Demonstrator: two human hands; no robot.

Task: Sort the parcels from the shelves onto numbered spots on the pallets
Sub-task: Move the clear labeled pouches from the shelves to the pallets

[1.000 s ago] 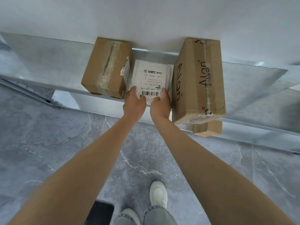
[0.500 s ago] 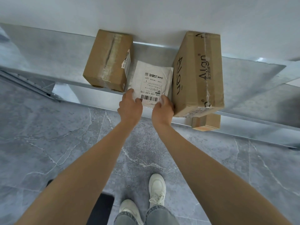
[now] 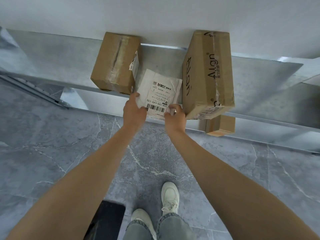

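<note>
A flat white mailer parcel (image 3: 159, 90) with a barcode label lies half over the front edge of the grey metal shelf (image 3: 69, 63), between two cardboard boxes. My left hand (image 3: 134, 110) grips its near left corner. My right hand (image 3: 174, 115) pinches its near right corner, thumb on top. To the left stands a brown taped box (image 3: 115, 62). On the right stands a taller brown box (image 3: 207, 73) printed "Align".
A small brown box (image 3: 220, 125) sits on the lower shelf under the tall box. Grey marble floor (image 3: 52, 144) lies below, with my white shoes (image 3: 169, 196) and a black object (image 3: 105, 217) near them. A white wall rises behind the shelf.
Both hands have drawn the white mailer toward me, out from between the boxes and past the shelf's front edge. The boxes have not moved.
</note>
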